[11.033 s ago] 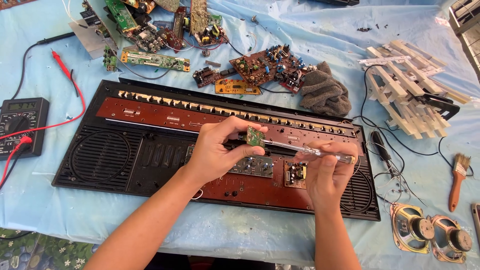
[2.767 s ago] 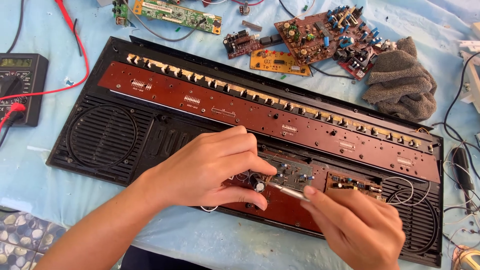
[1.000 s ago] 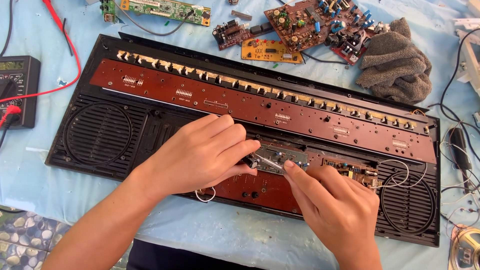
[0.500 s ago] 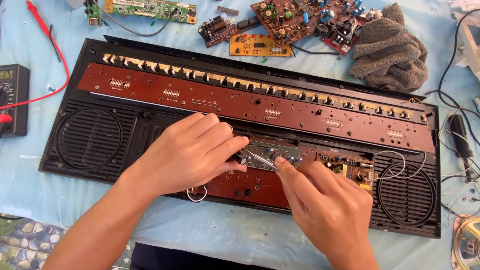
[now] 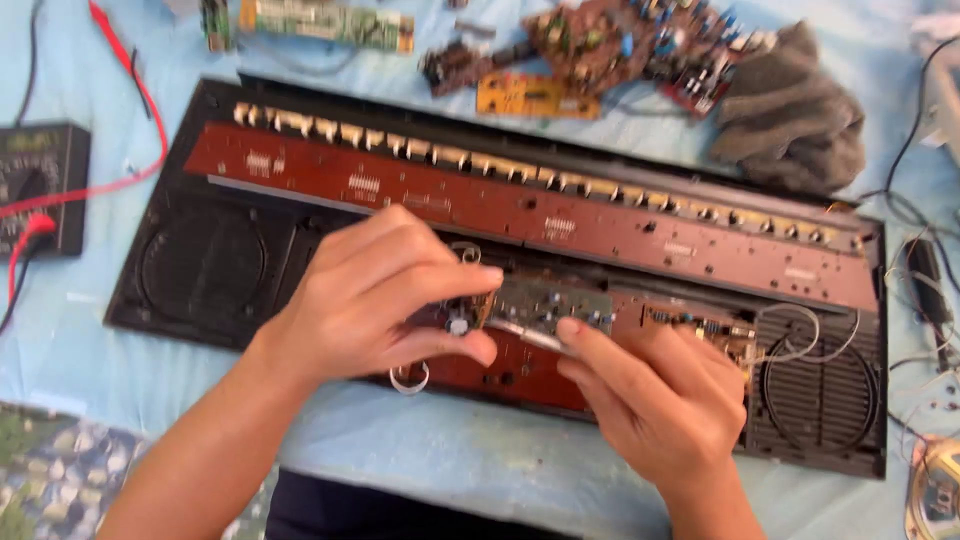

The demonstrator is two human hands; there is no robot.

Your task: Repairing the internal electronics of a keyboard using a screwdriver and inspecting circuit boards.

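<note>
Here the right hand (image 5: pixel 665 405) pinches a thin metal tool (image 5: pixel 525 335), tip at the small circuit board (image 5: pixel 545 305) steadied by the left hand (image 5: pixel 385 300) inside the black chassis (image 5: pixel 210 265). Keep the tip low (blurred). Room beyond narrows: loose boards (image 5: pixel 600 45), grey cloth (image 5: pixel 790 110).

Electronics repair workshop: loose circuit boards (image 5: pixel 620 45), multimeter (image 5: pixel 40 185), blue-covered bench (image 5: pixel 480 470).

A black multimeter (image 5: pixel 42 185) lies far left, its screen blurred.
</note>
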